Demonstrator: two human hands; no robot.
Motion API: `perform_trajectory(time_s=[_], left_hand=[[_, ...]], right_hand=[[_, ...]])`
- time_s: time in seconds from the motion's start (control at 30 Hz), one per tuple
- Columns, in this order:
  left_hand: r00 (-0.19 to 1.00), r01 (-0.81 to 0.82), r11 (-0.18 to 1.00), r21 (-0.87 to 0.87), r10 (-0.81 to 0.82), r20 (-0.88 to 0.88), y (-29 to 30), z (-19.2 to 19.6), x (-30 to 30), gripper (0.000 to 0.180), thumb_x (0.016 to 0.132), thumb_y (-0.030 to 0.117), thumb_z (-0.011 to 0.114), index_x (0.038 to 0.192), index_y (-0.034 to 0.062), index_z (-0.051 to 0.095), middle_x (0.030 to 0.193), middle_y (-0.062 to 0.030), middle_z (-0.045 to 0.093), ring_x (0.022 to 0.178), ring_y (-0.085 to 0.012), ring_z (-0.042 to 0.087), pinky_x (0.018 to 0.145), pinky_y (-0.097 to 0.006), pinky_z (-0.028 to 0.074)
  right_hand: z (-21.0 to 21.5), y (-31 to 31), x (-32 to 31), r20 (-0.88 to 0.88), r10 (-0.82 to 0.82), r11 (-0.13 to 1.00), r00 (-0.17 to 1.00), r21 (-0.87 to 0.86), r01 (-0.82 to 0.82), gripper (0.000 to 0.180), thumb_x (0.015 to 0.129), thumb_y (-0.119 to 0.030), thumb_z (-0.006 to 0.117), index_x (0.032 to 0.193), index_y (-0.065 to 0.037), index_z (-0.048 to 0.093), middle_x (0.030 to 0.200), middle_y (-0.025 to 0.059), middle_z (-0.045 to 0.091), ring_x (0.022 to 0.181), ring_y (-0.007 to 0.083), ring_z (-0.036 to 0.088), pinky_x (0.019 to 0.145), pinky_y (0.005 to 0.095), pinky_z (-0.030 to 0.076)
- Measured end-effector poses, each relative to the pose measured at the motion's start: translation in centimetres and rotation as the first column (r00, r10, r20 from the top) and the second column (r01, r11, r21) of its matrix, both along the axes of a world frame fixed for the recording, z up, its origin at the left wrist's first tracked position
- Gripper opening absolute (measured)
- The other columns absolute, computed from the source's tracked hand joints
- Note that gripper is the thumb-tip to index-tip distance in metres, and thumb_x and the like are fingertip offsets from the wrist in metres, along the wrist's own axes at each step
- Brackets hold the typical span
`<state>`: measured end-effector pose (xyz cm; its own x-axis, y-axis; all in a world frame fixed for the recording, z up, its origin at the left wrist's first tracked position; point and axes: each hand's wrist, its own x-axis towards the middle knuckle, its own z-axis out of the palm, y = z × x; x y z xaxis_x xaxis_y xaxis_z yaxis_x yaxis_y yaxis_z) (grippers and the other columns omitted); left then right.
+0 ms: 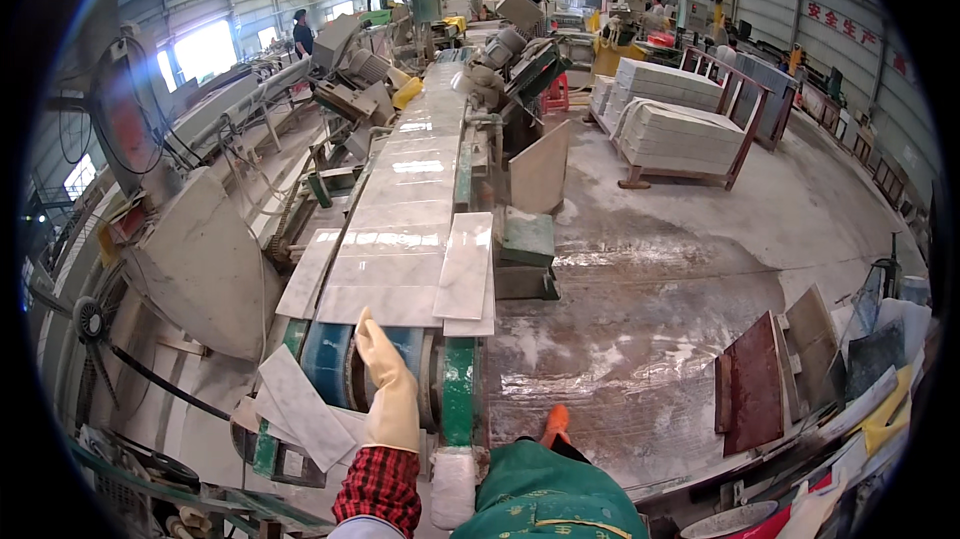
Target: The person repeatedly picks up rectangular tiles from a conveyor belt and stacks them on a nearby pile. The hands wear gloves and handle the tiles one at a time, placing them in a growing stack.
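Big stone workshop with a wet, muddy concrete floor, corrugated walls and strip lights overhead. Running away up the middle is a long conveyor line carrying pale marble slabs end to end, with polishing machine heads hanging over it further back. The left hand, in a cream rubber glove with a red plaid sleeve behind it, reaches forward with its fingers straight and pressed together, fingertips touching the near edge of the closest marble slab on the belt. That slab lies flat at the near end of the line, just above the blue roller. A narrower marble strip lies just to its right, overlapping the green frame rail, and another thin strip leans along its left side. A loose marble offcut sits tilted below the roller on the left. The right hand isn't in the shot, so no idea what it's doing. Green apron at the bottom, with an orange shoe tip poking out. Off to the right there are stacked pale slabs on a pallet rack and some dark red and grey tiles leaning by the edge. One person stands way back near the windows.
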<state>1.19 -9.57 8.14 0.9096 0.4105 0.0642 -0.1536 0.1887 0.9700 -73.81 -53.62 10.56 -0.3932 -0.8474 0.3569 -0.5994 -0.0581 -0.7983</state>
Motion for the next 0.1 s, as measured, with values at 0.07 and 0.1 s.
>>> perform_trajectory(time_s=[0.07,0.1], left_hand=[[0.994,0.112,0.987,-0.115,-0.109,0.028,-0.9,-3.5,1.6,0.035,0.103,0.025,0.052,0.131,0.0048,0.060,0.135,-0.0103,0.058,0.124,-0.0217,0.053,0.111,-0.034,0.035],[0.972,0.236,0.950,-0.203,-0.231,0.045,-1.4,-6.0,2.4,0.037,0.100,0.025,0.060,0.132,0.0058,0.060,0.135,-0.0107,0.058,0.126,-0.0235,0.053,0.113,-0.033,0.033]], right_hand=[[3.2,0.8,6.2,0.428,0.113,0.994,0.897,-0.058,-0.098,0.070,0.086,-0.003,0.070,0.146,-0.025,0.043,0.157,0.0161,0.031,0.137,0.0373,0.039,0.109,0.0512,0.040],[4.5,1.1,9.0,0.707,0.137,0.990,0.693,-0.071,-0.123,0.066,0.090,-0.009,0.070,0.147,-0.026,0.042,0.162,0.0150,0.023,0.142,0.0377,0.032,0.111,0.0553,0.038]])
